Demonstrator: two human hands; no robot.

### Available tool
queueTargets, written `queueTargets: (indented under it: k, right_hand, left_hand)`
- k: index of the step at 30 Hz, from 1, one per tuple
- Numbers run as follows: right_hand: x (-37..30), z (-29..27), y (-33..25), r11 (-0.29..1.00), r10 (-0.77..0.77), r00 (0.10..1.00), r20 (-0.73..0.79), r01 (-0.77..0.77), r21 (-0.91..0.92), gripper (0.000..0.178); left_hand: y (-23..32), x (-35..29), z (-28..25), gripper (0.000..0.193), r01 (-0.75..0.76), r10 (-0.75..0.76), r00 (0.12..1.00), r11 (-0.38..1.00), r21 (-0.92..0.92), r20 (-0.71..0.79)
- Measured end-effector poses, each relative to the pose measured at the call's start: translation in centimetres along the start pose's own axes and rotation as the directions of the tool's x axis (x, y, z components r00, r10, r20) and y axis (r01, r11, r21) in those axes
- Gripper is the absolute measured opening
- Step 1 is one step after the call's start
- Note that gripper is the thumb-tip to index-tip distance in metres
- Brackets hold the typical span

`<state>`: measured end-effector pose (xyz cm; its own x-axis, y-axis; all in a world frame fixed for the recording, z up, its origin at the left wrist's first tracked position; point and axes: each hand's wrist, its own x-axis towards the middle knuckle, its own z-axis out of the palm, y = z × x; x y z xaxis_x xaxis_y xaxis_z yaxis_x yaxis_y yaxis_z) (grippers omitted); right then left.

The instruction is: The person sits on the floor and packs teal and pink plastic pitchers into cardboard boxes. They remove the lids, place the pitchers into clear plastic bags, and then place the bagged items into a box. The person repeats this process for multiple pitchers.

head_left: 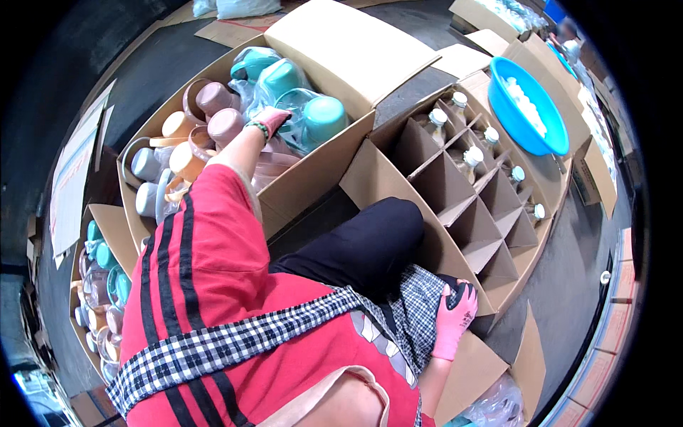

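left hand (272, 121): grip unclear | distant person (570, 47): blurred | plastic bag (500, 407): cut off

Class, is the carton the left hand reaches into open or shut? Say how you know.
The carton is open: its pale flap spreads outward, and containers inside show around the left hand.

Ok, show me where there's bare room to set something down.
Free: floor between the divided box and stacked cartons at right; the divided box's near cells, which look empty. Crowded: the cup box, where the left hand reaches among cups; the divided box's far side, holding bottles.
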<state>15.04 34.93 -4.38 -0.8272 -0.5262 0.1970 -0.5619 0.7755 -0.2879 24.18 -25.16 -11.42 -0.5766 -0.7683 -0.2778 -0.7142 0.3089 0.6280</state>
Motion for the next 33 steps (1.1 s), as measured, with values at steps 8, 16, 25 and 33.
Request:
queueTargets:
  k: [8,16,25,33]
  right_hand:
    - [-0.4,-0.2,0.6,0.999,-0.008,0.999,0.045,0.010,-0.037,0.032]
    - [-0.1,0.2,-0.5,0.999,-0.012,1.000,0.001,0.012,-0.036,0.031]
    - [3.0,-2.8,-1.7,0.634,0.172,0.985,0.015,-0.122,0.764,0.038]
    - [7.9,-10.3,0.3,-0.312,-0.035,0.969,0.244,-0.242,0.919,0.062]
  left_hand:
    - [11.5,-6.7,-4.0,0.025,-0.511,0.373,0.859,0.582,-0.632,-0.351]
    - [21.8,-15.1,-23.2,0.010,-0.870,0.520,0.462,0.424,-0.253,-0.719]
    - [30.3,-26.8,-14.3,0.024,-0.979,0.831,0.098,0.178,0.096,-0.547]
    - [29.8,-38.5,3.5,0.024,-0.947,0.962,-0.271,-0.259,0.190,-0.038]
